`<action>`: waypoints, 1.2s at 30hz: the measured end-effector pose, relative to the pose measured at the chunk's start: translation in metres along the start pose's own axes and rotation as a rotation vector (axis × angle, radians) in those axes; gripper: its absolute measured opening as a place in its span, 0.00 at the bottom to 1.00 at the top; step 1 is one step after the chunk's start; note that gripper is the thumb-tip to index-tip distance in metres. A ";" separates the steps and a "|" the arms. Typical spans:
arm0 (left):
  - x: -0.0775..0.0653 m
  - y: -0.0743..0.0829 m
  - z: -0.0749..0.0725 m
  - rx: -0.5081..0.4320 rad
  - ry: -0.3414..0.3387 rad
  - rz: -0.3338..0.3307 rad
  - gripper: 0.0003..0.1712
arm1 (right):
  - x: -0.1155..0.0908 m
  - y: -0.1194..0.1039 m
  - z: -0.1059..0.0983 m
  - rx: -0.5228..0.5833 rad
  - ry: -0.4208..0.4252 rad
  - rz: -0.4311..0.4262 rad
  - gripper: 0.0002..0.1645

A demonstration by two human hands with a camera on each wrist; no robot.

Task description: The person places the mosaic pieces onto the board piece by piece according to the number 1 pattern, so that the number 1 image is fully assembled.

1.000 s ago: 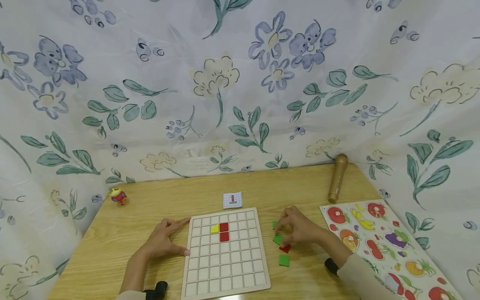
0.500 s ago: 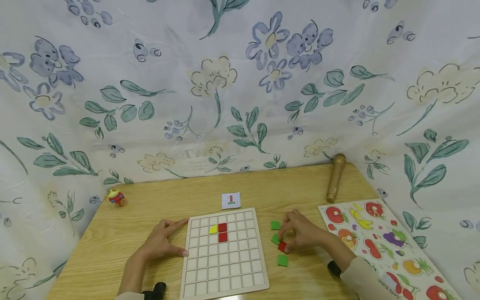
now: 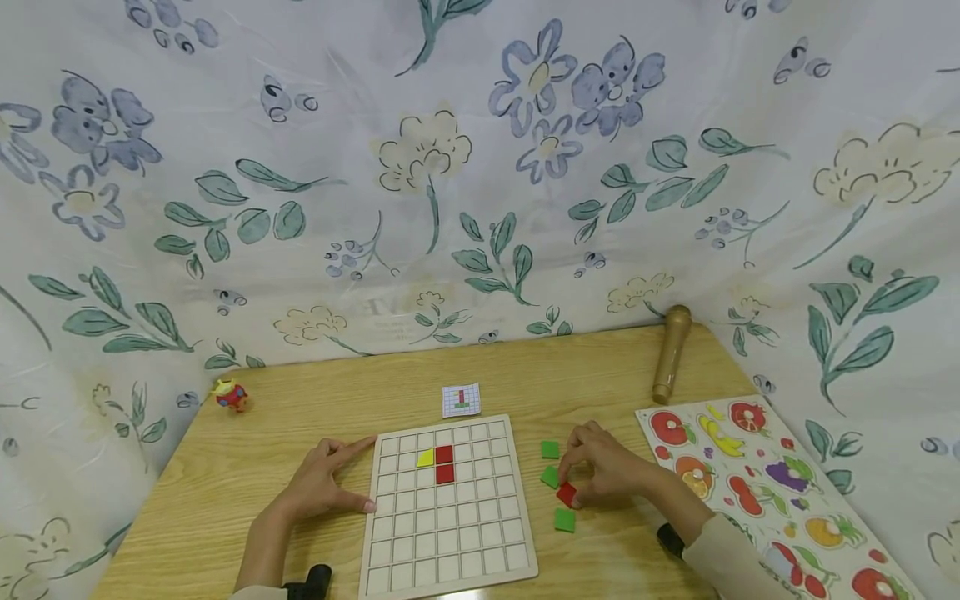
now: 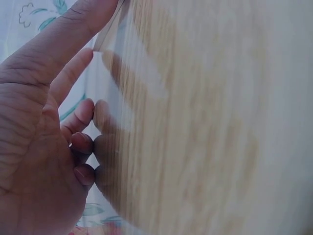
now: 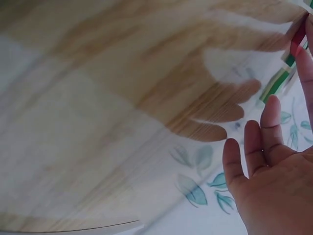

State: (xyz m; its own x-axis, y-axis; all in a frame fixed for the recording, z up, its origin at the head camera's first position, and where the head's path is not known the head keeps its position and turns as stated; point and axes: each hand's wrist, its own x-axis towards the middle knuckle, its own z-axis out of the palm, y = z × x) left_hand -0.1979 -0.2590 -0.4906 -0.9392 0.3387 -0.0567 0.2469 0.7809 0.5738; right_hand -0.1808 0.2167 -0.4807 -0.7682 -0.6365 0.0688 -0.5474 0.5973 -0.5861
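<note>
The wooden grid board (image 3: 468,515) lies on the table, with a yellow tile (image 3: 426,457) and two red tiles (image 3: 445,473) set in its upper cells. At its left edge, my left hand (image 3: 318,483) touches the frame with extended index finger and thumb; the other fingers bend loosely in the left wrist view. Right of the board, my right hand (image 3: 609,468) pinches a loose red tile (image 3: 566,495) between thumb and index finger. That red tile (image 5: 299,38) looks tilted in the right wrist view. Green tiles (image 3: 550,450) lie beside it, one touching or nearly touching it.
A small card (image 3: 461,400) with a coloured grid pattern lies behind the board. At the right is a fruit puzzle board (image 3: 720,471), with a brown wooden stick (image 3: 671,354) behind it. A small red and yellow toy (image 3: 230,395) stands far left. Floral cloth hangs around the table.
My right hand has shifted from the green tile to the loose red tile and now pinches it, tilting it slightly. The left hand stays at the board's edge.
</note>
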 end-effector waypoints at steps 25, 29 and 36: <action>0.000 -0.005 0.003 0.002 0.023 0.007 0.58 | 0.001 0.006 0.005 -0.027 0.070 -0.048 0.12; 0.000 -0.005 0.002 -0.006 0.023 0.011 0.57 | 0.003 0.004 0.005 -0.083 0.089 -0.054 0.12; 0.000 -0.005 0.003 -0.008 0.018 0.002 0.57 | 0.005 0.002 0.006 -0.113 0.117 -0.047 0.10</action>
State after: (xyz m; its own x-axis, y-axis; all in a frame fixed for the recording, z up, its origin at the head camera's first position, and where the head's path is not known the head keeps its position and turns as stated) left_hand -0.1981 -0.2615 -0.4957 -0.9427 0.3312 -0.0410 0.2474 0.7760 0.5802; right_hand -0.1839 0.2113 -0.4862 -0.7708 -0.6079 0.1909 -0.6122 0.6236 -0.4861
